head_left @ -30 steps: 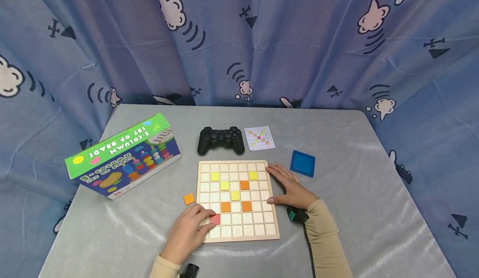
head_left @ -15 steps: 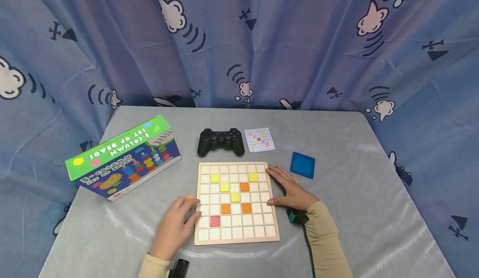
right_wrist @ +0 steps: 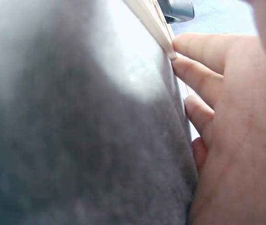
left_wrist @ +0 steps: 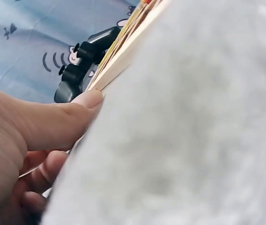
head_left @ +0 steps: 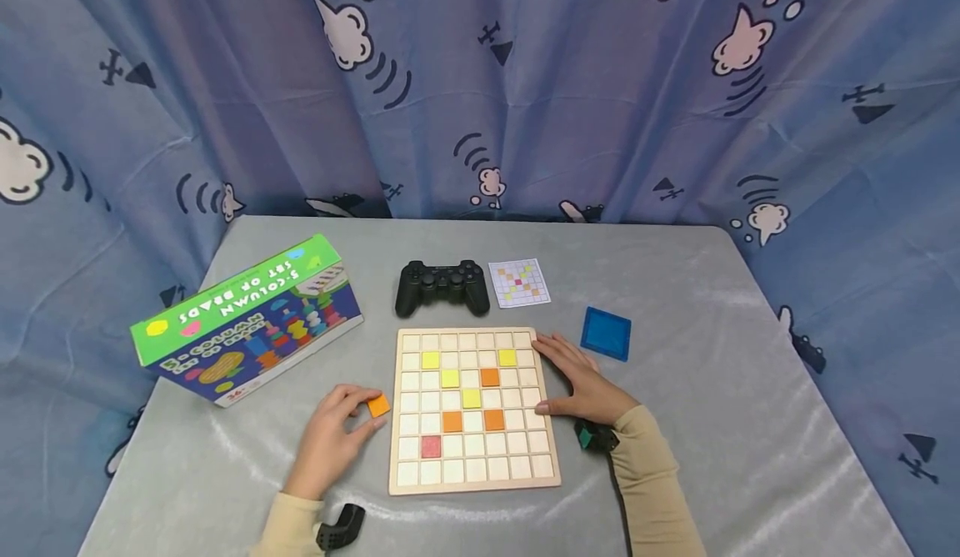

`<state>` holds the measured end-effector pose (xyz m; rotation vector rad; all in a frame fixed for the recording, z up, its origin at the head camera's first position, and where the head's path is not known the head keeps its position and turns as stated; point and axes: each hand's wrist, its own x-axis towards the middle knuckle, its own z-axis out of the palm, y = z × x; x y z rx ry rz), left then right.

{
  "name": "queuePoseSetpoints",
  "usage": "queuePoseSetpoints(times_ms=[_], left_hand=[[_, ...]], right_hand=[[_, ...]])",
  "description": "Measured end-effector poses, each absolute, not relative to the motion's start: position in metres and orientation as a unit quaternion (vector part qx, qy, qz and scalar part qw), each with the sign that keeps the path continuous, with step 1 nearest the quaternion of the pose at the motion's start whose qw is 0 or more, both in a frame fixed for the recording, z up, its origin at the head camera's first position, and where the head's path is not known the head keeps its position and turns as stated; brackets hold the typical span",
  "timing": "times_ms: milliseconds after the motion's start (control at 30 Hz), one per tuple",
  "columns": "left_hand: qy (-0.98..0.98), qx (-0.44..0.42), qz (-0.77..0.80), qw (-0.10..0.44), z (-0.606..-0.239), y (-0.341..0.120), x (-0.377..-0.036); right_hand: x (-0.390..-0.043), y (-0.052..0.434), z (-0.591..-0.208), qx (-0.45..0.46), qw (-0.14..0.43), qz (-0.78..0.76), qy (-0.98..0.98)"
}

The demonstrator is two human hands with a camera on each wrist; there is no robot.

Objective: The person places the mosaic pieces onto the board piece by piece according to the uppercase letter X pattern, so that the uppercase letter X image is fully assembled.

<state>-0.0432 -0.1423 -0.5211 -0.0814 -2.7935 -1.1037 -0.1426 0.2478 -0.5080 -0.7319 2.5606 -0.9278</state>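
One orange tile (head_left: 378, 405) pinched in my left hand (head_left: 331, 438), just left of the board (head_left: 474, 409) | right hand (head_left: 581, 382) flat, bracing board edge | lift tile level, seat squarely in a cell.

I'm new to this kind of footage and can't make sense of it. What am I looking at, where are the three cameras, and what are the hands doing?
A person works at a grey table. The wide picture comes from a head-worn camera; the two blurry close-ups come from cameras on each wrist. The left hand pinches an orange tile beside a wooden grid board that carries yellow, orange and red tiles. The right hand rests against the board's right edge. Also there: a black game controller, a pattern card, a blue square lid and a green toy box.
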Motion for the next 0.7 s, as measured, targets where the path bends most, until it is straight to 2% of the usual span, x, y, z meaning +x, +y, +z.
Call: queuePoseSetpoints(times_ms=[400,533,700], left_hand=[[-0.912,-0.028,-0.398,0.097,-0.519,-0.138,-0.042],[-0.902,-0.069,-0.407,0.123,-0.504,-0.123,-0.042],[-0.884,-0.146,-0.426,0.122,-0.483,-0.096,-0.044]], right_hand=[[-0.141,0.248,-0.507,-0.257,0.161,-0.322,0.897],[-0.141,0.248,-0.507,-0.255,0.162,-0.322,0.897],[-0.142,0.248,-0.507,-0.256,0.161,-0.322,0.897]])
